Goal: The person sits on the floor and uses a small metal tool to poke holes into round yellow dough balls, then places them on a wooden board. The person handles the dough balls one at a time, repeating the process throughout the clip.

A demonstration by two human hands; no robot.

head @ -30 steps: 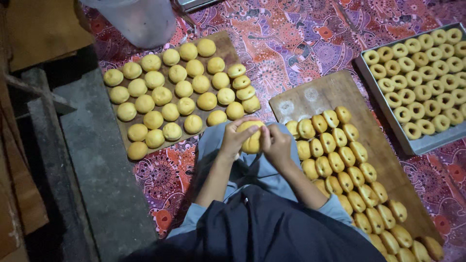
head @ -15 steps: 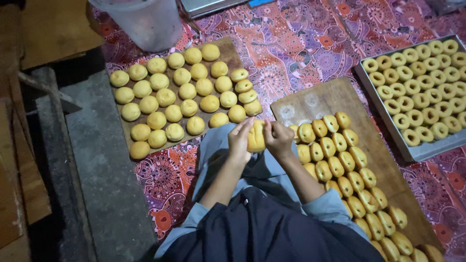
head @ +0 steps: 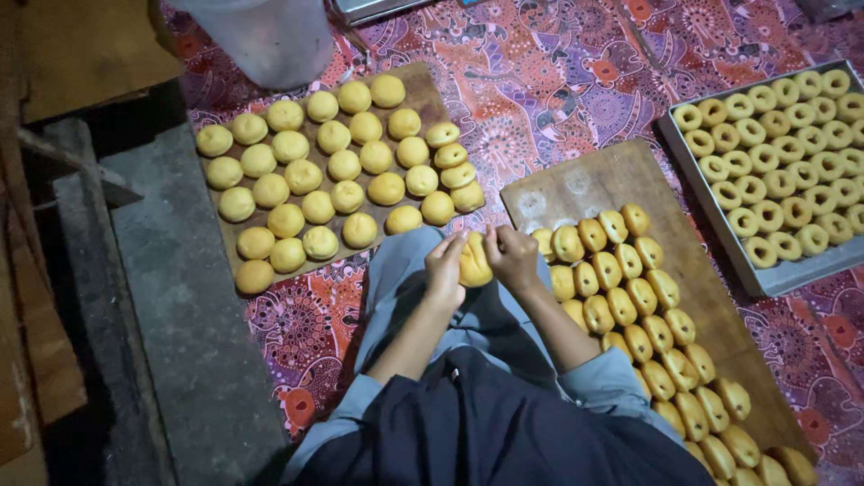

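Dough piece (head: 474,261), yellow and oblong, sits at the centre of the frame between both hands, held above the person's lap: the left hand (head: 445,267) clasps its left side and the right hand (head: 511,256) pinches its right edge, fingers closed on it. Against the pictures of a second and half a second ago, the piece stands more upright and narrower, and the hands press closer on it (the view itself has also drifted a little lower and left), so the shaping looks close to finished, as far as one can judge

Just right of the hands, a wooden board (head: 585,184) carries rows of similar folded pieces (head: 630,297) running to the lower right corner; its upper end is bare. Toward the upper left, a second board (head: 423,85) holds round dough balls (head: 315,171) in rows. At the right edge, a metal tray (head: 765,279) is filled with ring-shaped pieces (head: 783,153). A patterned cloth (head: 540,81) lies under everything, and a pale bucket (head: 270,36) stands at the top. Nothing blocks the way from the hands to either board
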